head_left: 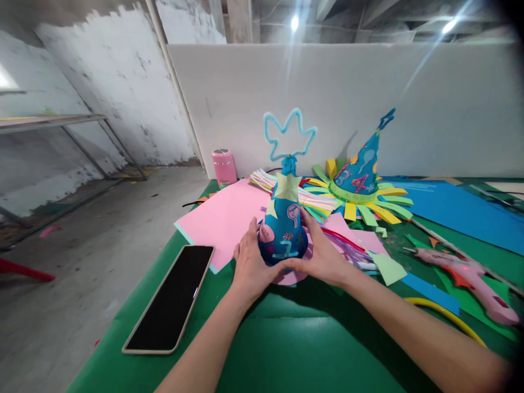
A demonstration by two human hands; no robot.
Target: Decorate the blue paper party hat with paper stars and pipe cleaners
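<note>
A blue paper cone hat [283, 229] stands upright on a pink paper disc [291, 277] on the green table [286, 349]. It has stickers, a pale green star and a light blue pipe-cleaner outline [289, 134] on top. My left hand [250, 263] cups the hat's left side near the base, fingers curled round it. My right hand [322, 254] presses against its right side and base, thumb along the lower rim. Both hands hold the hat.
A phone [171, 297] lies screen-up at the left front. Pink paper [223, 218] and a pink tumbler [224, 167] sit behind. A second blue cone hat [360, 172] with yellow-green fringe stands at the back right. A pink glue gun [466, 275], blue sheets and paper scraps lie right.
</note>
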